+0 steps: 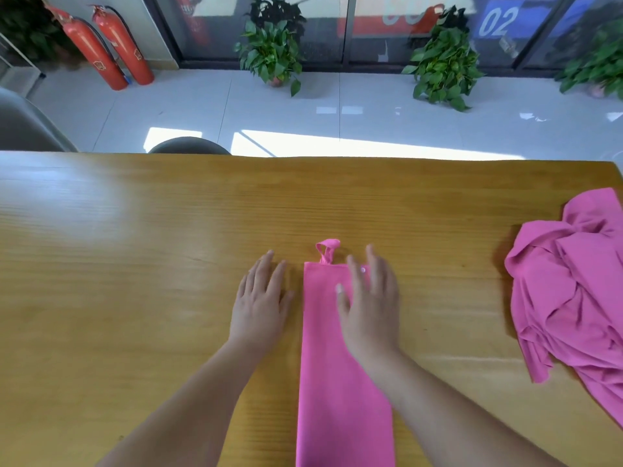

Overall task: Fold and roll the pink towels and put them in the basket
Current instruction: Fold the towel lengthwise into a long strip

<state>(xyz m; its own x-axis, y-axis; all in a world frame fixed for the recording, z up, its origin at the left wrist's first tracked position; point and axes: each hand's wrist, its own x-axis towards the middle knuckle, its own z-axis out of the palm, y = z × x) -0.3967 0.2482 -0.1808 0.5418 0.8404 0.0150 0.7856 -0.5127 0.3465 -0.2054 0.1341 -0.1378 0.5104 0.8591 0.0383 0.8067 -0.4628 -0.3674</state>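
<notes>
You have the towel [337, 382] folded to a strip, left hand [261, 298] flat on the tabletop [135, 247] beside it, right hand [369, 305] spread over its far end, grips empty; rolling looks next.

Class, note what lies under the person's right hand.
Under the right hand lies the folded pink towel, a long strip on the table. The hand hides its far right corner.

We look across a glossy yellow wooden table [135, 247] to a sunlit pale tiled floor [202, 106], two red fire extinguishers [111, 48], leafy potted plants [273, 52] and dark-framed glass windows [320, 25].
</notes>
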